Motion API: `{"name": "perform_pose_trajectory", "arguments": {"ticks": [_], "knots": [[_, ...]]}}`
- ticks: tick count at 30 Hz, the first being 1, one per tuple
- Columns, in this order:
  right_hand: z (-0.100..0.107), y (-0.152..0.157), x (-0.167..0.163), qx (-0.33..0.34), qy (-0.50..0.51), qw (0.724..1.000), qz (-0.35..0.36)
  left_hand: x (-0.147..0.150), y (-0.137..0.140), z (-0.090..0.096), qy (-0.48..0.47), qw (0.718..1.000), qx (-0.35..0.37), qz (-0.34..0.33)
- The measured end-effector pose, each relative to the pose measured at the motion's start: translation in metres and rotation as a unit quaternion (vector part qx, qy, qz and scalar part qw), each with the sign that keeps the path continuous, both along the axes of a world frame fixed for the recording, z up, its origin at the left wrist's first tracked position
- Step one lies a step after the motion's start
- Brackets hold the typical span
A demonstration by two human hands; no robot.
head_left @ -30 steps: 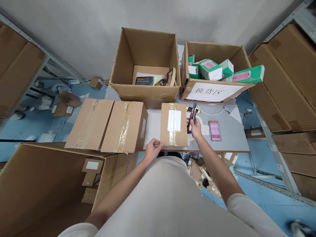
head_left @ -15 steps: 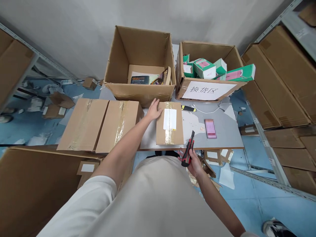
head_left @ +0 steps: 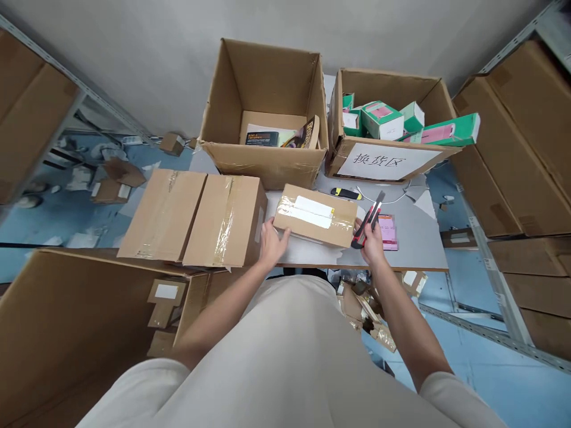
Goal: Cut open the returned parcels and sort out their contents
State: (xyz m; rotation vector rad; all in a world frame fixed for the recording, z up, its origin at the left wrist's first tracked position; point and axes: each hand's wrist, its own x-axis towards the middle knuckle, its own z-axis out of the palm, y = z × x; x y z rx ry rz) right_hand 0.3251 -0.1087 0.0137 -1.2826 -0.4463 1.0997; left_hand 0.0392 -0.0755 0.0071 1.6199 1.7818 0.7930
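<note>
A small taped cardboard box (head_left: pixel 319 215) with a white label lies sideways in front of me, slightly tilted. My left hand (head_left: pixel 273 241) grips its left end, thumb on the near side. Closed around a red and black box cutter (head_left: pixel 368 223), my right hand (head_left: pixel 371 241) is at the box's right end, its fingertips partly hidden there. The cutter's blade points up and away. Just right of that hand lies a phone (head_left: pixel 388 232) with a pink screen. A yellow and black cutter (head_left: pixel 347 194) rests behind the box.
Two closed cartons (head_left: pixel 163 214) stand at left on the table (head_left: pixel 419 249). Behind are an open carton (head_left: pixel 263 166) with books and a labelled carton (head_left: pixel 388 161) of green boxes. A large open carton (head_left: pixel 66 333) is lower left; shelves (head_left: pixel 504 279) stand right.
The small box has turned from lengthwise to sideways. My left hand came back from its far corner to its left end; my right hand moved up with the cutter to its right end.
</note>
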Motion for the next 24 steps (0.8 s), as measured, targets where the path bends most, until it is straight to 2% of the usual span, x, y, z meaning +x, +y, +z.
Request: {"name": "perform_pose_trajectory", "arguments": {"ticks": [3,5,7,10,13,15,18,24], "knots": [[0.000,0.030,0.003,-0.012,-0.019,0.998,0.050,-0.010,-0.026,-0.003,0.002,0.999,-0.011,0.032],[0.002,0.038,0.003,-0.014,-0.040,0.996,0.078,-0.012,-0.029,-0.001,0.013,0.999,-0.006,0.044],[0.005,0.034,0.007,-0.022,-0.084,0.992,0.094,-0.011,-0.024,0.005,0.036,0.998,0.029,0.032],[0.008,0.013,0.023,-0.067,-0.184,0.973,0.120,-0.004,-0.005,0.018,0.088,0.991,0.086,-0.060],[0.010,-0.011,0.039,-0.104,-0.227,0.952,0.179,0.005,0.020,0.030,0.159,0.963,0.080,-0.205],[0.010,-0.022,0.045,-0.114,-0.218,0.946,0.210,0.009,0.034,0.034,0.205,0.939,0.062,-0.268],[0.011,-0.027,0.044,-0.131,-0.193,0.944,0.233,0.014,0.045,0.035,0.245,0.921,0.048,-0.300],[0.014,-0.027,0.037,-0.134,-0.153,0.951,0.233,0.017,0.043,0.034,0.259,0.917,0.037,-0.300]]}}
